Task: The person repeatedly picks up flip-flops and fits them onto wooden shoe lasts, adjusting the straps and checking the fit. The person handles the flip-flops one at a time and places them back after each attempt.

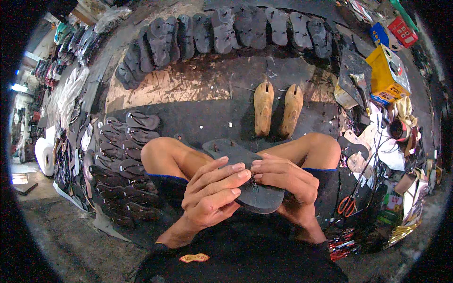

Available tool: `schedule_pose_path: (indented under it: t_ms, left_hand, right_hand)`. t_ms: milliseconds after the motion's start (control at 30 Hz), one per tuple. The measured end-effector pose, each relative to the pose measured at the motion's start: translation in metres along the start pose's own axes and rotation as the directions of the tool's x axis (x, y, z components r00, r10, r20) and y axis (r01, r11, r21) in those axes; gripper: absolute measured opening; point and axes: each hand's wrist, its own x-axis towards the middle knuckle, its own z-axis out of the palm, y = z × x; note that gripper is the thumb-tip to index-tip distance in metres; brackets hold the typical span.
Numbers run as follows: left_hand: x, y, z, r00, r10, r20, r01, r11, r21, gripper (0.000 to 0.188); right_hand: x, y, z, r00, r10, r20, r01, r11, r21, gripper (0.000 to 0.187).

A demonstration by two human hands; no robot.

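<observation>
Above my crossed legs I hold a dark grey sandal sole, its near end toward my chest and its far end reaching between my knees. My left hand grips its left edge, fingers bent over the top. From the other side my right hand wraps the sole, fingertips pressed on its upper face near the middle. Both hands' fingertips almost meet there, around a small dark spot that I cannot make out. A brown stub pokes up near the sole's far end. My thumbs are mostly hidden.
Two wooden shoe lasts lie ahead. Dark soles line the back in an arc. Finished-looking flip-flops are stacked at left. Orange-handled scissors, scraps and a yellow box crowd the right. A white roll stands far left.
</observation>
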Motion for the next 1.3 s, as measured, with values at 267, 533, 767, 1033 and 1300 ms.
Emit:
schedule_pose_path:
  t_ms: [267, 533, 767, 1033, 1300]
  left_hand:
    - [-0.013, -0.003, 0.007, 0.99, -0.06, -0.127, 0.049, 0.995, -0.084, 0.044]
    - [-0.004, -0.016, 0.003, 0.924, -0.347, 0.162, 0.363, 0.928, -0.084, 0.039]
    - [0.014, -0.097, -0.013, 0.598, -0.801, -0.027, 0.687, 0.529, -0.498, 0.052]
    - [0.041, -0.131, -0.045, 0.49, -0.871, -0.038, 0.112, 0.106, -0.988, 0.067]
    - [0.001, -0.131, -0.068, 0.491, -0.724, -0.485, -0.02, 0.547, -0.837, 0.046]
  right_hand:
    - [-0.002, 0.012, 0.006, 1.0, 0.002, 0.013, -0.003, 1.0, 0.015, 0.049]
    - [0.006, 0.04, -0.008, 0.968, 0.035, 0.248, -0.026, 0.999, -0.041, 0.065]
    - [0.012, 0.193, -0.022, 0.585, 0.594, -0.552, -0.731, 0.681, -0.042, 0.075]
    - [-0.012, 0.264, -0.01, 0.52, 0.753, -0.402, -0.413, 0.634, 0.654, 0.082]
    - [-0.07, 0.043, 0.034, 0.483, 0.876, 0.006, -0.518, 0.28, 0.808, 0.055]
